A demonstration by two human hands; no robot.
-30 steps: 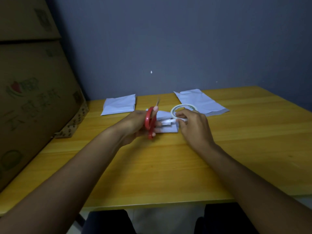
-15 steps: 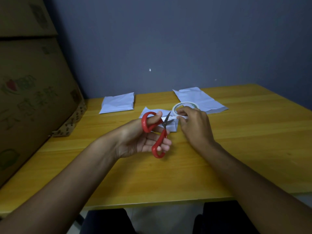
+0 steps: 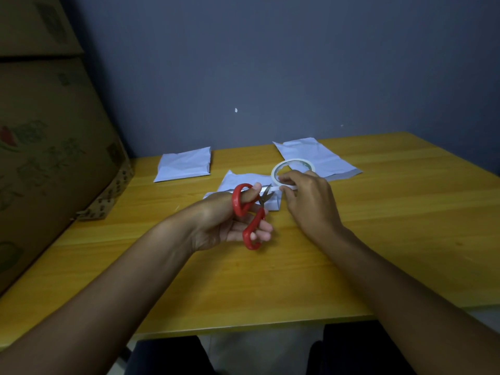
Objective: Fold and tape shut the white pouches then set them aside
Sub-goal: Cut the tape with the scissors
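A folded white pouch lies at the table's middle, partly behind both hands. My left hand grips red-handled scissors, blades slightly apart and pointing up toward a strip of tape over the pouch. My right hand pinches the white tape roll, which stands tilted just behind the pouch. Another folded white pouch rests at the back left. A flat, unfolded white pouch lies at the back right, partly behind the roll.
Large cardboard boxes stand along the left edge of the yellow wooden table. A dark blue wall rises directly behind the table. Bare tabletop stretches to the right and toward the near edge.
My left hand turned palm up and drew the scissors nearer, swinging the blades from upright toward the tape strip. My right hand has kept hold of the roll.
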